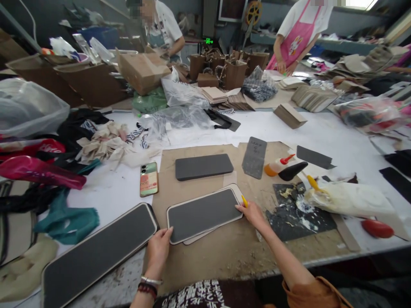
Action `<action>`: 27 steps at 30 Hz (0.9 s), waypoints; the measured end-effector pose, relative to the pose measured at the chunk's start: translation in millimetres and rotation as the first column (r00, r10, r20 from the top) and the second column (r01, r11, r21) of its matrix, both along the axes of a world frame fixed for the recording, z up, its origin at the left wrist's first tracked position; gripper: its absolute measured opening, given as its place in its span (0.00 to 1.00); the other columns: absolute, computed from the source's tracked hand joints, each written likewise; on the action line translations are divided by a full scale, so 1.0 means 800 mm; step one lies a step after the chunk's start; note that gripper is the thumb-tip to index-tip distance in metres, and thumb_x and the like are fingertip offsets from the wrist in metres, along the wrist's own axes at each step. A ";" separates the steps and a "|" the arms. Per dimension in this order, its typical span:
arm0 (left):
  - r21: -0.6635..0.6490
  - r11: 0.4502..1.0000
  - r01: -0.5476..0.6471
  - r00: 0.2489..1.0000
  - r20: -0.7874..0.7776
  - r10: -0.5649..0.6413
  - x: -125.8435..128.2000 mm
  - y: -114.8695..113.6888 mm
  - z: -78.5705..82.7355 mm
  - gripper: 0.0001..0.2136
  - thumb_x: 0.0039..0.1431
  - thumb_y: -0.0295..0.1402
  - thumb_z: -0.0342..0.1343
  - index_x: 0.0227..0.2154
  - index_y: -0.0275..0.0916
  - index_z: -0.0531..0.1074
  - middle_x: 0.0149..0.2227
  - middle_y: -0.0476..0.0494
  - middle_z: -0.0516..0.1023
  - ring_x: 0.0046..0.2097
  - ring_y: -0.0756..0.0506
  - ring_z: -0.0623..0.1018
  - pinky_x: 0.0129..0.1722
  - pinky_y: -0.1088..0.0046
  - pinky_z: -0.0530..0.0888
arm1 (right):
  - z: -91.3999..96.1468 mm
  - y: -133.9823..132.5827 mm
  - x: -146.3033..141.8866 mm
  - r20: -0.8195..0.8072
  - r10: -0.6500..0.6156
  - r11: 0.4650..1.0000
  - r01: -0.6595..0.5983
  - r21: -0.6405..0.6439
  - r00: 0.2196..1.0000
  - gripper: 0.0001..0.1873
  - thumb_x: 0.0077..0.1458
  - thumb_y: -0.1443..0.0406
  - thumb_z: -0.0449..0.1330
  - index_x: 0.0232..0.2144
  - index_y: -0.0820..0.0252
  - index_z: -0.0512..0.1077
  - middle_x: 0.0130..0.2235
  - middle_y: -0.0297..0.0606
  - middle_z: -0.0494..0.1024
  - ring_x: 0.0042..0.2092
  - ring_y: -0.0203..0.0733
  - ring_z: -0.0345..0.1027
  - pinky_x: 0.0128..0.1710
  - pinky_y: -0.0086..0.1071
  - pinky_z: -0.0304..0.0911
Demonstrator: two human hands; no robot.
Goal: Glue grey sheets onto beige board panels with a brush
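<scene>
A dark grey rounded panel with a pale border (204,214) lies on brown paper (224,252) in front of me, on top of a similar pale piece. My left hand (159,248) grips its near left corner, fingers curled over the edge. My right hand (252,212) rests at its right end, closed on a small yellow tool (244,201). Another plain grey panel (203,166) lies farther back on the paper.
A long stack of bordered panels (96,256) lies at the near left, with a phone (148,179) beside it. Glue bottles (278,164), a glue-smeared black sheet (295,214) and a plastic bag (348,199) are at the right. Two people stand at the far side among boxes and fabric.
</scene>
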State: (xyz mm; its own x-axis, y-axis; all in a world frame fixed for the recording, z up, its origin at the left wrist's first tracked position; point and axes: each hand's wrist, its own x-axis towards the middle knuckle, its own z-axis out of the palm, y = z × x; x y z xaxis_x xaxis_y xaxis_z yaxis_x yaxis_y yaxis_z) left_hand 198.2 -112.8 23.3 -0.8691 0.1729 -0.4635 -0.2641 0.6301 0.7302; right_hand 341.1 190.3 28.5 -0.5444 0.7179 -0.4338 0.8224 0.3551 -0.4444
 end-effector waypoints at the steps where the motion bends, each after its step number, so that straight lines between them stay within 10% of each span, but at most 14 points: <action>1: -0.001 1.000 -0.006 1.000 -0.002 0.006 0.000 0.001 0.000 0.21 0.41 0.53 0.52 0.22 0.37 0.75 0.23 0.42 0.77 0.30 0.40 0.74 0.28 0.69 0.66 | 0.000 0.000 0.000 0.004 0.003 1.000 -0.003 -0.001 1.000 0.12 0.48 0.59 0.56 0.20 0.61 0.67 0.19 0.32 0.69 0.25 0.37 0.63 0.25 0.26 0.49; 27: -0.072 0.997 -0.041 0.999 0.028 0.043 -0.001 0.010 0.014 0.21 0.41 0.51 0.50 0.21 0.36 0.74 0.23 0.42 0.76 0.30 0.41 0.74 0.29 0.69 0.65 | -0.007 0.006 -0.003 0.101 0.014 1.000 -0.014 -0.009 0.995 0.14 0.47 0.56 0.57 0.19 0.59 0.66 0.19 0.32 0.68 0.26 0.39 0.63 0.25 0.27 0.49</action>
